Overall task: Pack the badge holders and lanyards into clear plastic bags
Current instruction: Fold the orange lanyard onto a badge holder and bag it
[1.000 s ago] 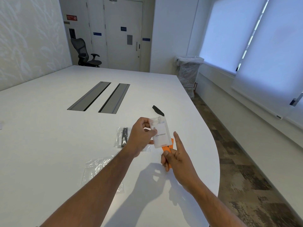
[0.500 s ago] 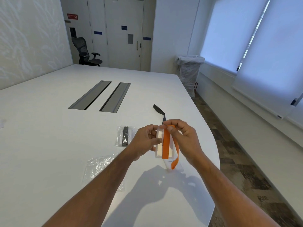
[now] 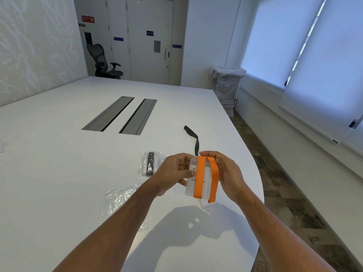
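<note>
**Orange lanyard wound over the badge holder**

Since half a second ago the badge face has turned toward the camera and a second orange band lies across it; the frosted clear plastic badge holder (image 3: 198, 176) is held above the white table (image 3: 59, 173); the left hand (image 3: 172, 173) pinches its left edge, thumb on the face; the right hand (image 3: 228, 173) curls round the flat orange ribbon lanyard (image 3: 200, 177); a black strap (image 3: 193, 137) trails behind; a packed clear plastic bag (image 3: 150, 163) and an empty crumpled clear bag (image 3: 121, 201) lie to the left.

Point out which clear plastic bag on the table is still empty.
The crumpled clear bag nearest the person, beside the left forearm, looks empty. The farther bag already holds a black lanyard and what looks like a badge holder.
</note>
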The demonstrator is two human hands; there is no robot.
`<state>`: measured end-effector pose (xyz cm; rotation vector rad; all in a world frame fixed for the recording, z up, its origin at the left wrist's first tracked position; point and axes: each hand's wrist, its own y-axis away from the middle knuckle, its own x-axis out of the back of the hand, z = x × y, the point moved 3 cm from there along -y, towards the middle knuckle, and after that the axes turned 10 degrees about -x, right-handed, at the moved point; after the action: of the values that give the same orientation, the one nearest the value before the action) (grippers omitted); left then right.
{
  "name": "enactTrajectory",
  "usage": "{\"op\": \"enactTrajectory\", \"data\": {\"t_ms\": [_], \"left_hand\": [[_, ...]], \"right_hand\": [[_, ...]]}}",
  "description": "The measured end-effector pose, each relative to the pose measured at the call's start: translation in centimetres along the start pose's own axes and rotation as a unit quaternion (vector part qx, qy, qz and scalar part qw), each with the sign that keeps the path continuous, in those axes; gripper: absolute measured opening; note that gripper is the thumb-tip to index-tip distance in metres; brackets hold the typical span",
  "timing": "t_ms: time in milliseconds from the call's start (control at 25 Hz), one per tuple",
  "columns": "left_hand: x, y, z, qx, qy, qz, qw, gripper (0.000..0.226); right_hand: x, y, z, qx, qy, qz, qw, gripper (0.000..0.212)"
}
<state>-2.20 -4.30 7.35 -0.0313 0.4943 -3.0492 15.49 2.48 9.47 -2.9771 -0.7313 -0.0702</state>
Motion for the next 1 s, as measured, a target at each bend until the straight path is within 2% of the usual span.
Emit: {"op": "enactTrajectory", "data": {"t_ms": [120,240,560,720,840,1000], "left_hand": [[0.2,0.0,0.0,-0.008,0.026,0.006,1.0,0.026],[0.3,-0.2,0.2,-0.013,0.044,0.01,0.999,0.026],[0.1,-0.4,-0.3,-0.014,0.076,0.029,0.997,0.027],[0.4,-0.5,-0.3,-0.014,0.1,0.037,0.994,0.027],[1.0,-0.9,0.3,-0.02,0.122,0.063,0.99,0.029],[1.5,-1.5,0.6,-0.026,0.084,0.122,0.989,0.026]], "right_hand": [[-0.2,0.2,0.9,-0.027,-0.021,-0.013,0.999,0.041],[-0.6,0.6,1.4,-0.021,0.024,-0.02,0.999,0.027],[-1.5,1.1,2.4,-0.01,0.057,0.028,0.998,0.018],[-1.4,1.6,2.8,-0.017,0.085,0.009,0.996,0.031],[-1.6,2.0,3.7,-0.01,0.093,-0.023,0.995,0.033],[-2.3,2.5,4.3,-0.04,0.089,-0.037,0.995,0.028]]}}
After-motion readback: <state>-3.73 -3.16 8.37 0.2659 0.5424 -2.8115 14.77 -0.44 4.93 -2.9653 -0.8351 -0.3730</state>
